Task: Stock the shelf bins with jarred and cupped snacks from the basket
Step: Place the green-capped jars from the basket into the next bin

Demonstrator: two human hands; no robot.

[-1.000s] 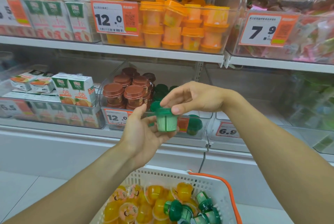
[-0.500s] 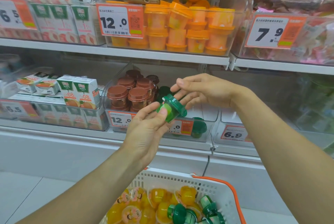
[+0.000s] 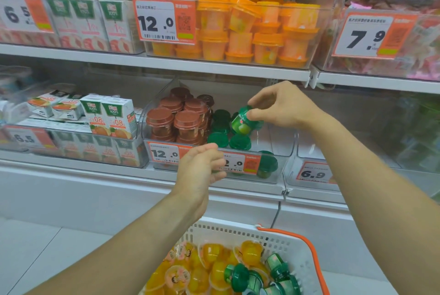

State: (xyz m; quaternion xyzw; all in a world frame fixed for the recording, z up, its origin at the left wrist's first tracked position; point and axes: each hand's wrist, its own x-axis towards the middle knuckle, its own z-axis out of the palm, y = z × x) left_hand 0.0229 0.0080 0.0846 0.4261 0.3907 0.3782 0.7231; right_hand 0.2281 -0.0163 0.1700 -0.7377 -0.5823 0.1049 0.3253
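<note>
Green-lidded jar (image 3: 245, 121) was pinched, tilted, by the right hand (image 3: 283, 106) above the clear bin (image 3: 281, 152), right of the brown-lidded jars (image 3: 181, 116). Left hand (image 3: 200, 168) hovered loosely curled, holding nothing, at the bin's front edge above the basket (image 3: 273, 240).

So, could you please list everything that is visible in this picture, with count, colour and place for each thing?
green-lidded jar: one, green, tilted, held above the middle bin of the lower shelf
green jars in bin: several, green, right part of that bin
brown-lidded jars: several, stacked, brown, left part of the same bin
orange jars: many, orange, bin on the upper shelf
juice cartons: several, white and green, lower shelf, left
price tags: several, white and orange, on the bin fronts
basket: one, white with orange handle, bottom
jelly cups: many, yellow-orange, in the basket
green jars in basket: a few, right side of the basket
left hand: holds nothing, before the bin front
right hand: pinches the green-lidded jar
</note>
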